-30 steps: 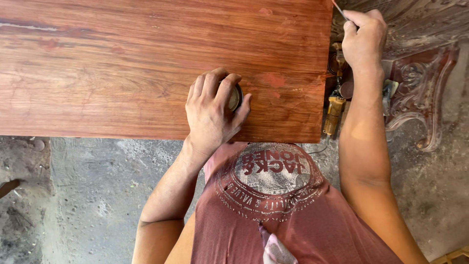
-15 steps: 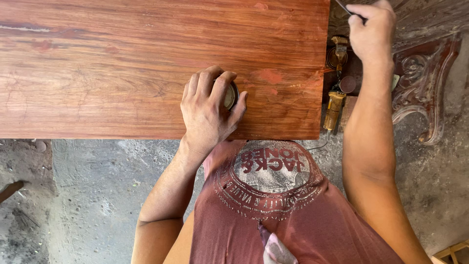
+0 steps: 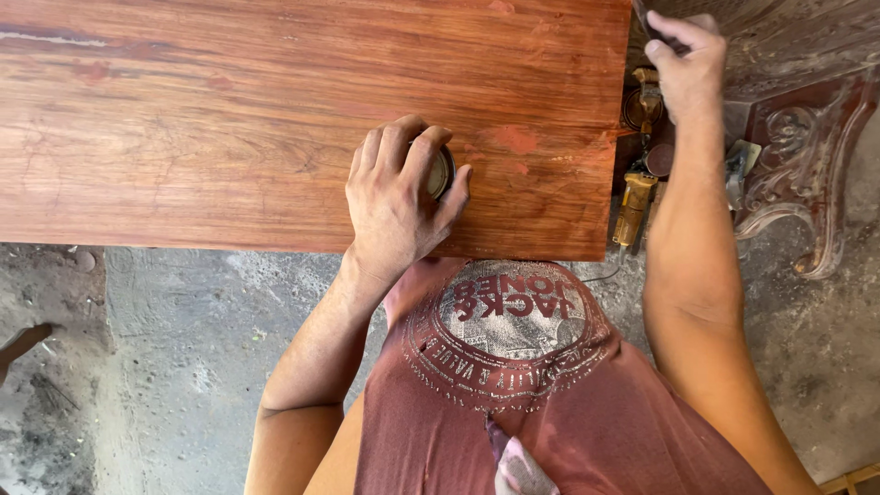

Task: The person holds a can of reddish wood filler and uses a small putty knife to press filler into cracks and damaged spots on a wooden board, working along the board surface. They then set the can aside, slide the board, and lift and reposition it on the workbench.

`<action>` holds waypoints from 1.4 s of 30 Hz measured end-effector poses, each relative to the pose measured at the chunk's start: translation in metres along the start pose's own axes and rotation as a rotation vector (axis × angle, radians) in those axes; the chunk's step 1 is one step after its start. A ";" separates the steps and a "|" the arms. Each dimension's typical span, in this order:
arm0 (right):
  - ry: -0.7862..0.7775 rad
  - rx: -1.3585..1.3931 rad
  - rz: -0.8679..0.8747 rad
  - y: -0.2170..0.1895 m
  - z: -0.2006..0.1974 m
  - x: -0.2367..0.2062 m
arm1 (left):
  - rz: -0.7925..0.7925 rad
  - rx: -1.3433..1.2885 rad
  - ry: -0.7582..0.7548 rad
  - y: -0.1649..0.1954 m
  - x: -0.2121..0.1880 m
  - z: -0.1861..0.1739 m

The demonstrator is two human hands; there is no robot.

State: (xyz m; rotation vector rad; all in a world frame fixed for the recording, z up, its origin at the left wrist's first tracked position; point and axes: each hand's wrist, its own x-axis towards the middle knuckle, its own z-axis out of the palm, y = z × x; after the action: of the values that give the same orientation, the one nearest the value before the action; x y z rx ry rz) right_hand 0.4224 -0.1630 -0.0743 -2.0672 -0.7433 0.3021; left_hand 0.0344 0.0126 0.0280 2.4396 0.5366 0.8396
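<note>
Head view, looking straight down: a big reddish-brown wooden surface (image 3: 275, 119) filled the upper left & centre, w/ strong grain, a pale streak near the top left edge and a few lighter reddish patches towards its right end. Left hand (image 3: 399, 197) lay palm-down on that surface near the front edge, grip clamped over a small round tin (image 3: 442, 172); only the tin's rim & a bit of pale top showed between thumb and fingers, so the tin sat on the wood, right of centre, close to the near edge. Right hand (image 3: 683, 69) was up past the surface's right end, near the top of the frame, grip pinched together on a thin dark tool (image 3: 655, 32); what kind of tool couldn't be told, most of it was cut off or hidden. Just below that hand, beside the surface's right edge, stood a cluster of small items: a yellow-brown bottle-like thing (image 3: 632, 206) and a couple of round dark lids or tins (image 3: 642, 105), details too small to make out. Further right was a carved, dark-red wooden furniture piece (image 3: 807, 165) w/ scrollwork. Below the surface the floor (image 3: 165, 367) was rough grey concrete, dusty & stained. The person's dark-red printed shirt (image 3: 513, 385) filled the bottom centre, both bare forearms reaching up from it.
</note>
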 end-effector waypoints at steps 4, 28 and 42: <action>0.007 -0.230 -0.280 0.015 -0.027 -0.006 | 0.008 -0.006 0.003 -0.001 -0.003 0.000; -0.144 -0.386 -0.148 0.002 -0.030 0.007 | 0.014 -0.004 0.009 0.001 -0.003 -0.001; -0.142 -0.449 -0.560 -0.089 0.076 -0.015 | 0.012 -0.003 0.011 -0.002 0.000 -0.004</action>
State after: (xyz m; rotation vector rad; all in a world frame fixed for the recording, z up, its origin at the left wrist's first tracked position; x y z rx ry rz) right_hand 0.3399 -0.0835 -0.0456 -2.1465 -1.5449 -0.0443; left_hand 0.0311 0.0152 0.0299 2.4392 0.5244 0.8585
